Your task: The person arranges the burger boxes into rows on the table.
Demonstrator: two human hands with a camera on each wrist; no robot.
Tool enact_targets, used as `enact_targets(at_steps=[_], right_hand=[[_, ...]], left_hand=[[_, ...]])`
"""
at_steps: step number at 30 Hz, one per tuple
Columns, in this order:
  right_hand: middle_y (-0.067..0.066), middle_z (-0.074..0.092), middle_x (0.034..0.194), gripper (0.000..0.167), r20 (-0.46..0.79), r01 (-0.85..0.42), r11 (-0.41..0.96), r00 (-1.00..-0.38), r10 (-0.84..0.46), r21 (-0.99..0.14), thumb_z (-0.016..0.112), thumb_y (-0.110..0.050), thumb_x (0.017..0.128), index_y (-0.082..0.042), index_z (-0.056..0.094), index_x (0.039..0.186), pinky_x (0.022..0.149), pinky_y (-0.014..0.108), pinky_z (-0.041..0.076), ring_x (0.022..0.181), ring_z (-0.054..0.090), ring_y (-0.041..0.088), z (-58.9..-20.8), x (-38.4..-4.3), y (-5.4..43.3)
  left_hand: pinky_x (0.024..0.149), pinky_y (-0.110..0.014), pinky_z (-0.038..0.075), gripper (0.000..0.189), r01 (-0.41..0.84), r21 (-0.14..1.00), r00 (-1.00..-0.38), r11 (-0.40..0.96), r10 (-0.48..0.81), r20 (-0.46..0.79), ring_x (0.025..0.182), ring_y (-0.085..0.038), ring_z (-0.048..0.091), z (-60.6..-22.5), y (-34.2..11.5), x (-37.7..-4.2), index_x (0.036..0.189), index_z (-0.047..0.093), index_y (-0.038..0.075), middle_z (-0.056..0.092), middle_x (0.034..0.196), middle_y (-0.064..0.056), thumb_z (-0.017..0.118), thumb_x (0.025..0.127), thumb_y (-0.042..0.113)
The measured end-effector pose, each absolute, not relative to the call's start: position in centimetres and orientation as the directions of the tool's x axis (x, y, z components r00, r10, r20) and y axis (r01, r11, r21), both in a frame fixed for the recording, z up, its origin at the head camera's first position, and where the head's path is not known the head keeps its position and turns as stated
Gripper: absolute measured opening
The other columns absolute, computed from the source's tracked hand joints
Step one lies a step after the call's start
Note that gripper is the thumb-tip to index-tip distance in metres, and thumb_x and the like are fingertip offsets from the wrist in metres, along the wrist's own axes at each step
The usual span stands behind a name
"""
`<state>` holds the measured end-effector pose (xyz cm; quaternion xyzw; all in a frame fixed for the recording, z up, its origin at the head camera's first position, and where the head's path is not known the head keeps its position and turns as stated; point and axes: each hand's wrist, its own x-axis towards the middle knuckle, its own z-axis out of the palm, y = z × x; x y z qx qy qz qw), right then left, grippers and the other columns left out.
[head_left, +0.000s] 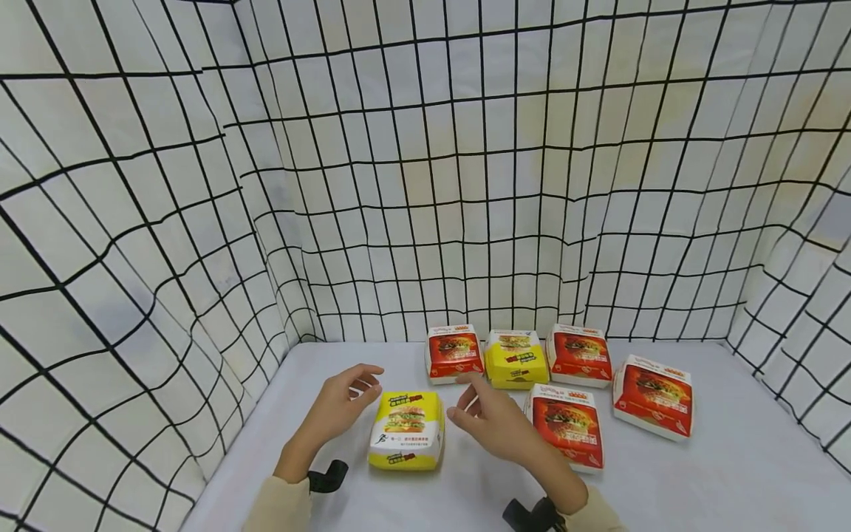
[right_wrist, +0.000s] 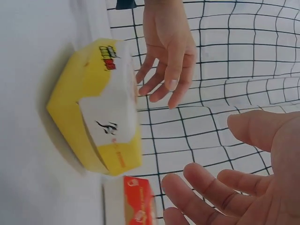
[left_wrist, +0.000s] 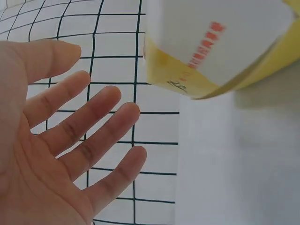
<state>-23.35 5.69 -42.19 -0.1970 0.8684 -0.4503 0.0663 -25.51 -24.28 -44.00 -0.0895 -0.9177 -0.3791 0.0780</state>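
Note:
A yellow and white burger box lies on the white table, between my two hands. My left hand hovers at its left side, fingers loosely bent and apart from it. At its right is my right hand, likewise holding nothing, with a red burger box partly behind the forearm. In the left wrist view, the fingers are spread beside the yellow box. The right wrist view shows the yellow box standing clear of both hands.
Along the back stand a red box, a second yellow box and another red box. One more red box lies at the right, turned at an angle. White cloth walls with a black grid enclose the table's back and sides.

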Motion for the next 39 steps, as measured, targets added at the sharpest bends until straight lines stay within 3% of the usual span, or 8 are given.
enact_targets(at_steps=[5, 14, 20, 25, 31, 39], right_hand=[[-0.001, 0.064, 0.103, 0.054, 0.087, -0.308, 0.543, -0.915, -0.394, -0.781, 0.071, -0.04, 0.096, -0.013, 0.052, 0.138, 0.071, 0.03, 0.054, 0.088, 0.06, 0.016, -40.5, -24.3, 6.3], [0.004, 0.065, 0.102, 0.051, 0.119, -0.369, 0.605, -0.903, -0.412, -0.705, 0.072, -0.028, 0.096, -0.006, 0.052, 0.138, 0.064, 0.031, 0.049, 0.075, 0.059, 0.018, -37.6, -29.3, 6.8], [0.014, 0.064, 0.122, 0.052, 0.043, -0.319, 0.684, -0.92, -0.389, -0.656, 0.068, -0.031, 0.098, -0.003, 0.053, 0.14, 0.087, 0.041, 0.056, 0.101, 0.062, 0.025, -38.4, -33.4, 6.0], [0.015, 0.06, 0.131, 0.052, -0.034, -0.257, 0.721, -0.931, -0.362, -0.643, 0.067, -0.034, 0.099, -0.004, 0.053, 0.139, 0.101, 0.05, 0.052, 0.113, 0.058, 0.029, -39.9, -35.3, 5.1], [0.017, 0.058, 0.137, 0.054, -0.071, -0.207, 0.749, -0.945, -0.32, -0.629, 0.067, -0.034, 0.098, -0.003, 0.052, 0.141, 0.106, 0.053, 0.049, 0.118, 0.057, 0.03, -40.9, -36.4, 4.6], [0.018, 0.056, 0.138, 0.056, -0.095, -0.183, 0.81, -0.955, -0.281, -0.557, 0.068, -0.033, 0.099, -0.005, 0.05, 0.144, 0.108, 0.053, 0.048, 0.116, 0.057, 0.03, -41.1, -36.6, 3.9]], left_hand=[[0.087, -0.042, 0.054, 0.027, 0.265, 0.596, -0.955, 0.758, 0.122, 0.269, 0.099, -0.018, 0.067, -42.2, -23.6, -26.8, 0.125, 0.069, 0.016, 0.073, 0.105, -0.001, 0.069, 0.099, 0.022], [0.078, -0.038, 0.056, 0.025, 0.307, 0.526, -0.945, 0.793, 0.186, 0.27, 0.093, -0.021, 0.068, -38.7, -22.2, -30.8, 0.12, 0.07, 0.013, 0.074, 0.106, -0.006, 0.068, 0.098, 0.025], [0.073, -0.033, 0.054, 0.025, 0.305, 0.507, -0.952, 0.806, 0.246, 0.182, 0.09, -0.019, 0.066, -38.4, -21.1, -34.2, 0.119, 0.069, 0.014, 0.073, 0.106, -0.006, 0.069, 0.097, 0.027], [0.079, -0.037, 0.055, 0.031, 0.301, 0.418, -0.953, 0.857, 0.287, 0.098, 0.092, -0.019, 0.065, -39.4, -20.5, -35.9, 0.122, 0.068, 0.017, 0.071, 0.111, -0.006, 0.072, 0.095, 0.033], [0.086, -0.041, 0.056, 0.037, 0.29, 0.38, -0.952, 0.878, 0.307, 0.018, 0.098, -0.021, 0.064, -40.3, -19.4, -37.2, 0.124, 0.066, 0.018, 0.071, 0.114, -0.007, 0.074, 0.094, 0.037], [0.093, -0.046, 0.055, 0.054, 0.26, 0.38, -0.945, 0.888, 0.314, -0.087, 0.108, -0.026, 0.064, -41.0, -18.2, -37.9, 0.138, 0.06, 0.019, 0.069, 0.124, -0.011, 0.073, 0.093, 0.046]])
